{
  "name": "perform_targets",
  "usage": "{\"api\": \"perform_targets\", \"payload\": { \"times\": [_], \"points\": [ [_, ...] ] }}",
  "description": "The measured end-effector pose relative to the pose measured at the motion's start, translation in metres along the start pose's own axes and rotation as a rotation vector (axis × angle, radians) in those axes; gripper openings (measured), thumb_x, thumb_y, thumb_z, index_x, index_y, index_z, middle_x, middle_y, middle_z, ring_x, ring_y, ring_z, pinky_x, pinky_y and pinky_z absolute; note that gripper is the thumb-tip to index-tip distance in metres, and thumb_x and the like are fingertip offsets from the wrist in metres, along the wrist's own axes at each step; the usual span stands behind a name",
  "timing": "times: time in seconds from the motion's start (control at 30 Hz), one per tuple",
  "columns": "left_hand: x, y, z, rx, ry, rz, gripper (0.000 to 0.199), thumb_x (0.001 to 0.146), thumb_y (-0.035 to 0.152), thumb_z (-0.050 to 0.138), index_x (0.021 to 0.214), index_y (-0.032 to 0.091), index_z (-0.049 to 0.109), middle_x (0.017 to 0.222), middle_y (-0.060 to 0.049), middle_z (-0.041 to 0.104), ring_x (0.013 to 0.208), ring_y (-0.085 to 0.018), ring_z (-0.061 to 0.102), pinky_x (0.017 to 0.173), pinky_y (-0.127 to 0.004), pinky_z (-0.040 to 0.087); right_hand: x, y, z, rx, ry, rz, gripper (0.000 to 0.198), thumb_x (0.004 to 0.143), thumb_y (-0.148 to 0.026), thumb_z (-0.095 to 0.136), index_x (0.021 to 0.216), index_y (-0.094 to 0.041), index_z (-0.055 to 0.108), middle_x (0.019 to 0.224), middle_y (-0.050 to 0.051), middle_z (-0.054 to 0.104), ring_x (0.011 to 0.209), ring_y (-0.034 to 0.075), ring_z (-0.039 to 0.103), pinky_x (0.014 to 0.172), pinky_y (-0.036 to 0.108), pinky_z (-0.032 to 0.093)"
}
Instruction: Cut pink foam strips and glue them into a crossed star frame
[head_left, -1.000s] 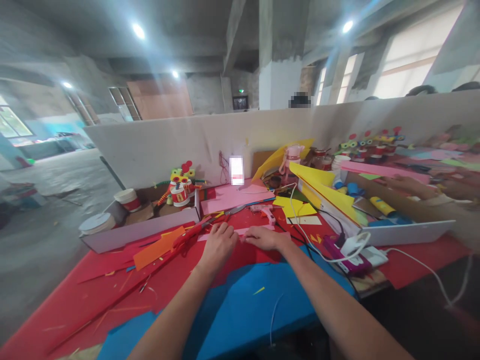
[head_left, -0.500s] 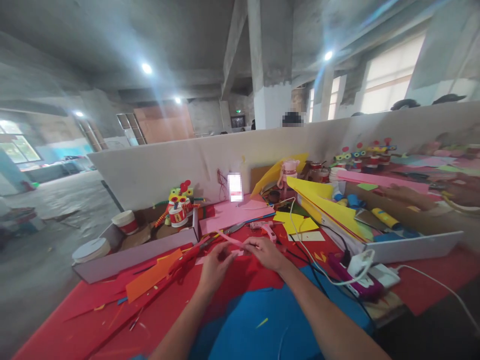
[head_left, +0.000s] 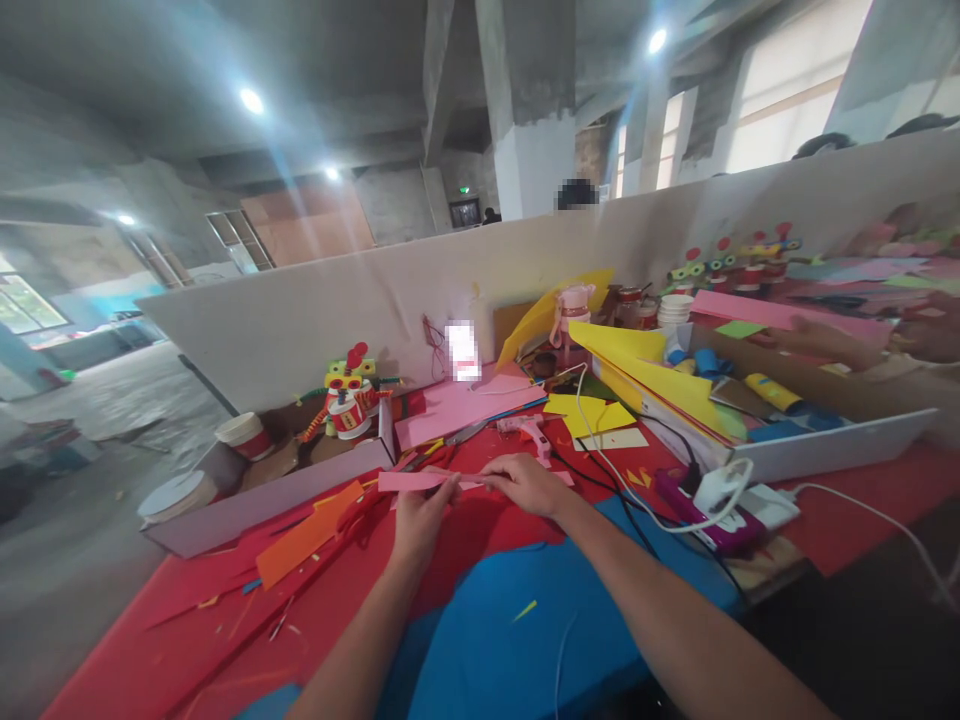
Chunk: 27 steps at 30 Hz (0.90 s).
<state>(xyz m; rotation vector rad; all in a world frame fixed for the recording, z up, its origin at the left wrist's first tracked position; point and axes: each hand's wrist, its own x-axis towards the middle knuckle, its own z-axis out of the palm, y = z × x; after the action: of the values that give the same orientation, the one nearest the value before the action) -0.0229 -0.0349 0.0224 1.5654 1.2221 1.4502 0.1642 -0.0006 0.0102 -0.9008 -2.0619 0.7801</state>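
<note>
A narrow pink paper strip [head_left: 405, 482] stretches sideways between my hands, above the red table covering [head_left: 345, 580]. My left hand [head_left: 426, 512] pinches it near its middle, so its wider end sticks out to the left. On the strip's right end, the fingers of my right hand [head_left: 525, 484] are closed. Beyond my right hand lies a pink hot glue gun [head_left: 529, 432]. Scissors [head_left: 469, 432] rest behind the strip, partly over other scraps. Another piece of pink paper shows just behind my right hand.
On the left, a box [head_left: 270, 510] holds paper cups and a paper-cup figure [head_left: 349, 395]. A white box [head_left: 840, 445] with coloured rolls stands on the right. Cables run to a purple power strip [head_left: 705, 510]. An orange paper piece [head_left: 307, 535] lies front left. Behind rises a white partition [head_left: 315, 310].
My left hand has shifted a little left and now pinches the pink strip, which lies flatter and points left. The right hand keeps its hold. The camera view has tilted slightly.
</note>
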Motion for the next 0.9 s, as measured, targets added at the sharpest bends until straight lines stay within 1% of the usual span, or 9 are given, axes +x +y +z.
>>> {"api": "perform_targets", "payload": {
  "times": [0.1, 0.2, 0.33, 0.47, 0.63, 0.73, 0.8, 0.9],
  "points": [
    [0.002, -0.004, 0.0, -0.043, -0.048, -0.073, 0.027, 0.07, 0.04, 0.074, 0.063, 0.015, 0.066, 0.058, -0.001, 0.062, 0.058, -0.013, 0.055, 0.059, -0.024, 0.045, 0.0, -0.002, 0.003, 0.058, -0.009, 0.015, 0.02, 0.09, -0.023, 0.057, 0.083, -0.016, 0.075, 0.08, 0.005, 0.074, 0.074, 0.017, 0.066, 0.066, 0.023, 0.043],
    [0.004, -0.012, 0.002, -0.051, -0.092, -0.146, 0.03, 0.063, 0.042, 0.078, 0.065, 0.014, 0.069, 0.058, -0.003, 0.065, 0.057, -0.015, 0.057, 0.057, -0.024, 0.045, 0.0, -0.003, 0.008, 0.086, -0.002, 0.013, 0.019, 0.09, -0.025, 0.058, 0.087, -0.017, 0.076, 0.085, 0.006, 0.075, 0.078, 0.018, 0.067, 0.069, 0.024, 0.045],
    [0.004, -0.016, 0.003, -0.026, -0.059, -0.125, 0.03, 0.064, 0.043, 0.077, 0.06, 0.014, 0.068, 0.056, -0.003, 0.064, 0.057, -0.015, 0.057, 0.057, -0.024, 0.045, 0.0, -0.001, 0.01, 0.084, 0.0, 0.01, 0.021, 0.09, -0.029, 0.059, 0.091, -0.018, 0.076, 0.089, 0.007, 0.076, 0.081, 0.018, 0.068, 0.071, 0.024, 0.046],
    [0.003, -0.013, -0.001, 0.01, -0.033, -0.118, 0.031, 0.069, 0.042, 0.074, 0.057, 0.015, 0.065, 0.055, -0.002, 0.063, 0.056, -0.014, 0.056, 0.058, -0.024, 0.044, 0.0, 0.005, 0.006, 0.091, 0.011, 0.048, 0.022, 0.086, -0.033, 0.063, 0.096, -0.018, 0.076, 0.092, 0.007, 0.076, 0.082, 0.02, 0.068, 0.072, 0.027, 0.048],
    [0.002, -0.012, 0.0, -0.047, -0.009, -0.128, 0.033, 0.069, 0.044, 0.074, 0.058, 0.014, 0.065, 0.055, -0.002, 0.062, 0.056, -0.014, 0.056, 0.058, -0.024, 0.045, 0.002, 0.008, 0.008, 0.121, 0.072, 0.074, 0.021, 0.083, -0.036, 0.066, 0.092, -0.019, 0.077, 0.091, 0.006, 0.077, 0.083, 0.021, 0.069, 0.074, 0.029, 0.05],
    [0.002, -0.011, 0.002, -0.079, -0.021, -0.147, 0.034, 0.065, 0.046, 0.076, 0.058, 0.014, 0.066, 0.055, -0.003, 0.063, 0.055, -0.014, 0.056, 0.056, -0.024, 0.044, 0.002, 0.006, 0.012, 0.115, 0.084, 0.064, 0.02, 0.085, -0.036, 0.065, 0.09, -0.021, 0.078, 0.088, 0.005, 0.077, 0.08, 0.02, 0.069, 0.072, 0.027, 0.05],
    [0.001, -0.011, 0.004, -0.061, -0.045, -0.17, 0.034, 0.063, 0.046, 0.078, 0.058, 0.014, 0.068, 0.056, -0.004, 0.065, 0.055, -0.013, 0.056, 0.056, -0.023, 0.043, 0.002, 0.004, 0.015, 0.096, 0.093, 0.044, 0.018, 0.086, -0.034, 0.065, 0.089, -0.022, 0.078, 0.088, 0.005, 0.077, 0.08, 0.019, 0.069, 0.072, 0.027, 0.049],
    [0.0, -0.009, 0.004, -0.01, -0.069, -0.188, 0.033, 0.064, 0.046, 0.077, 0.059, 0.014, 0.069, 0.057, -0.004, 0.066, 0.055, -0.014, 0.056, 0.055, -0.023, 0.042, 0.001, 0.002, 0.018, 0.03, 0.108, 0.009, 0.016, 0.086, -0.031, 0.065, 0.09, -0.022, 0.078, 0.09, 0.006, 0.077, 0.083, 0.019, 0.069, 0.073, 0.027, 0.048]
  ]
}}
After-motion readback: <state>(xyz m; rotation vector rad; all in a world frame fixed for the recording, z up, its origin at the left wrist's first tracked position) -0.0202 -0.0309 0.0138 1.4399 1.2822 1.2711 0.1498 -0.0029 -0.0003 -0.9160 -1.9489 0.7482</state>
